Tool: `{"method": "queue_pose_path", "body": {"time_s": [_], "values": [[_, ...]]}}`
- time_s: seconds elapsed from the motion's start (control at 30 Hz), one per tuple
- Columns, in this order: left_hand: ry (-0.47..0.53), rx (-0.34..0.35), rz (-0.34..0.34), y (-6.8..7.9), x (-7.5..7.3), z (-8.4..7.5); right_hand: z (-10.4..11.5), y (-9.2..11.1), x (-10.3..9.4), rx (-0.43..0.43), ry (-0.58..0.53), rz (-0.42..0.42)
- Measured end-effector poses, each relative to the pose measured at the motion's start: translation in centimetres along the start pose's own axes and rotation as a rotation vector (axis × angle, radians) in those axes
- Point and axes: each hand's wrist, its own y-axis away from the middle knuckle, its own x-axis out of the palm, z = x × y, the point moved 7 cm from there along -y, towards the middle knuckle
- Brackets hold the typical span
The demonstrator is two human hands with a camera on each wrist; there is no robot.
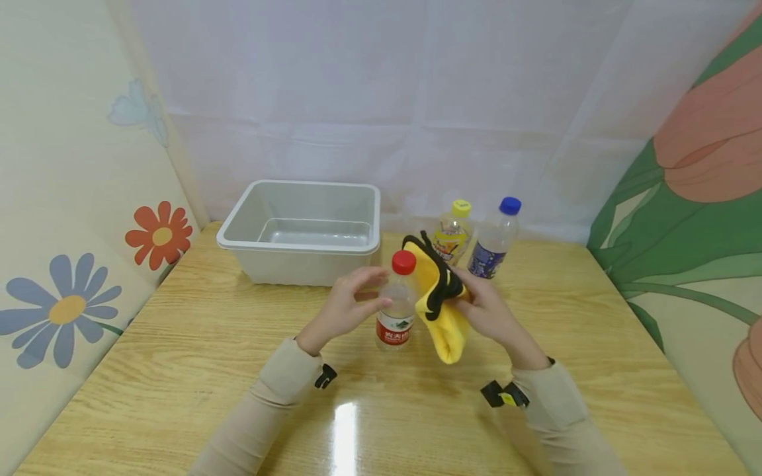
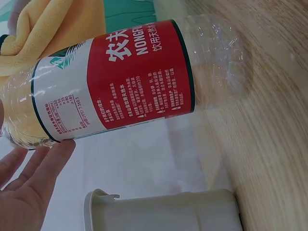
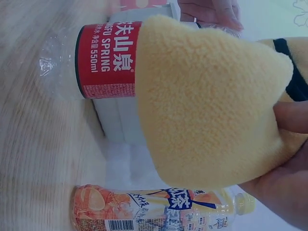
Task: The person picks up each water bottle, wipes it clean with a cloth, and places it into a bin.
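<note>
A clear water bottle (image 1: pixel 395 328) with a red cap and a red-and-white label stands upright on the table. My left hand (image 1: pixel 348 305) is at its left side, thumb and fingers spread apart; in the left wrist view the fingertips (image 2: pixel 67 147) are right at the label's upper edge. With my right hand (image 1: pixel 487 307) I grip a yellow cloth (image 1: pixel 448 330) with black edging, bunched and hanging down to the right of the bottle. In the right wrist view the cloth (image 3: pixel 207 106) covers the bottle's upper part.
A light grey plastic bin (image 1: pixel 297 264) sits at the back left of the wooden table (image 1: pixel 196 370). Behind the cloth stand a yellow-capped drink bottle (image 1: pixel 451 235) and a blue-capped bottle (image 1: pixel 493 244). A white sheet (image 1: pixel 393 86) hangs behind the table.
</note>
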Motion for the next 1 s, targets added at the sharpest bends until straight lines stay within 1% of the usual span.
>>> {"method": "queue_pose_path", "body": {"time_s": [0.13,0.33,0.47,0.57,0.7,1.0], "values": [[0.000,0.008,0.002,0.0,0.1,0.0,-0.1,-0.3,0.4,0.001,-0.014,0.051],[0.005,-0.010,0.010,0.1,0.1,0.0,-0.2,-0.7,0.7,-0.037,0.034,0.126],[0.015,-0.029,0.009,0.1,0.2,0.1,-0.8,-0.9,1.3,-0.008,0.010,0.193],[0.021,-0.033,0.008,0.1,0.2,0.0,-1.3,-1.0,1.7,0.016,-0.012,0.232],[0.023,-0.023,0.007,0.1,0.3,0.0,-1.6,-1.1,2.0,0.026,-0.013,0.273],[0.027,-0.010,0.007,0.3,0.5,0.3,-2.7,-0.8,3.0,0.079,0.041,0.343]]}}
